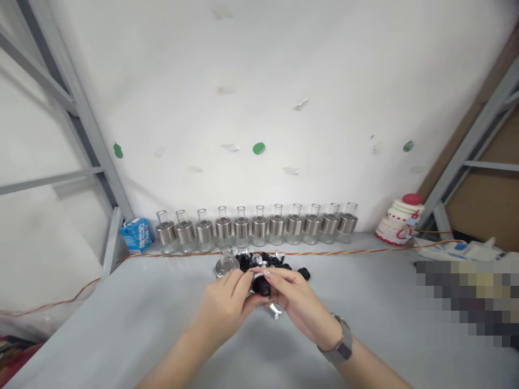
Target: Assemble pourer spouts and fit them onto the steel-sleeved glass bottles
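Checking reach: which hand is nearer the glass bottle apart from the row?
Left. The left hand is just in front of that glass bottle; the right hand is farther, in front and to the right.

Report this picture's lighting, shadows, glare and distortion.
Head view: diffuse light on the white wall; faint shadow on the tabletop; glints on the metal bands; apparent wide-angle slant in the side frames; a pixelated patch at right; scant detail on the black piece between left hand and right hand.
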Motion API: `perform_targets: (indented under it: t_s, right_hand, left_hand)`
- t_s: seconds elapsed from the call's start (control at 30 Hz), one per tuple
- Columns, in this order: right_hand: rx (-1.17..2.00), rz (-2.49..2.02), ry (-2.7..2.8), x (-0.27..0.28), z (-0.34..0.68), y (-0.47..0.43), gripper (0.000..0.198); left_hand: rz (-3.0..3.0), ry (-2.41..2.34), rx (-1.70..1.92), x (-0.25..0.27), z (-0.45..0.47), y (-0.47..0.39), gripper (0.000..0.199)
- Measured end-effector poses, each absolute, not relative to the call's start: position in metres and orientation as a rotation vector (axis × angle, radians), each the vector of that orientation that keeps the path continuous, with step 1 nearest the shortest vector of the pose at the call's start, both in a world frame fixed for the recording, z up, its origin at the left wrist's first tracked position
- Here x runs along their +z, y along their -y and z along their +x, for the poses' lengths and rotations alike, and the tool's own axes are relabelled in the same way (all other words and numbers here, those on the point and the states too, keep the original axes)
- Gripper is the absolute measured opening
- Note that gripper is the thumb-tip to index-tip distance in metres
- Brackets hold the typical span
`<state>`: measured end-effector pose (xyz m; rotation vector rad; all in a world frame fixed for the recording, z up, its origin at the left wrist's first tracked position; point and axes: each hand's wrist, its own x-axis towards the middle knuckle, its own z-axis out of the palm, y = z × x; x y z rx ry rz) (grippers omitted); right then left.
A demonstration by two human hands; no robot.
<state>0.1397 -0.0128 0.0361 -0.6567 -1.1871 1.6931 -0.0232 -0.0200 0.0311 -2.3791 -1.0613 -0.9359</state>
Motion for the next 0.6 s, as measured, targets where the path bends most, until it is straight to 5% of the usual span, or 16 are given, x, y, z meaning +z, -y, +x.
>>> perform_targets:
  t_s: [0.17, 0.3, 0.4, 0.6]
  right_hand:
    - [1.77, -0.56, 1.08, 0.039, 0.146, 0.009, 0.027]
    - [1.543, -0.584, 1.144, 0.042, 0.15, 0.001, 0.024]
    - [1.28, -0.682, 1.361, 0.051, 0.141, -0.004, 0.021]
    - [0.989, -0.607, 1.65, 0.066, 0.102, -0.026, 0.023]
  left_hand:
    - [-2.27, 0.962, -1.173, 0.037, -0.034, 0.028, 0.035]
    - [-2.17, 0.876, -1.559, 0.042, -0.042, 0.033, 0.039]
    - [-1.98, 1.313, -2.044, 0.046, -0.038, 0.026, 0.022]
    - [-1.78, 1.885, -2.825, 0.04, -0.029, 0.001, 0.041]
